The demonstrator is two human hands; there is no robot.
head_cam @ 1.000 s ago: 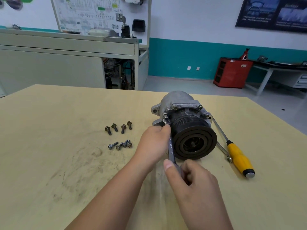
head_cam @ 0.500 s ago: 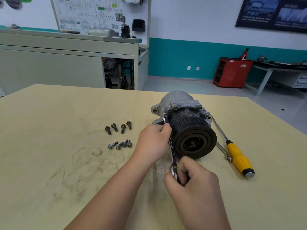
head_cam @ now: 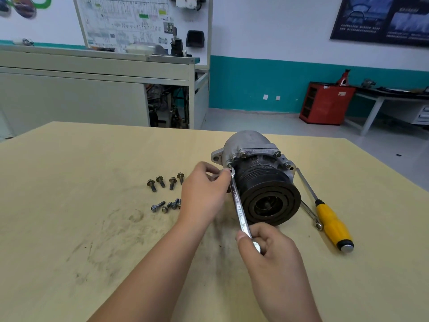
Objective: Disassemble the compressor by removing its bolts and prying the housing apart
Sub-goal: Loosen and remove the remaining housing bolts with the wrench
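Compressor: lies on its side mid-surface, pulley facing the camera.
Left hand: pinches the wrench head at a housing bolt.
Right hand: grips the wrench tail.
Around: loose bolts to the left; screwdriver to the right, beside a spanner.

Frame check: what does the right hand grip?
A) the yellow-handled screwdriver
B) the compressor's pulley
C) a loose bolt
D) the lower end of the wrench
D: the right hand grips the wrench by its lower end, its upper end at a bolt on the compressor, while the screwdriver lies untouched on the table.
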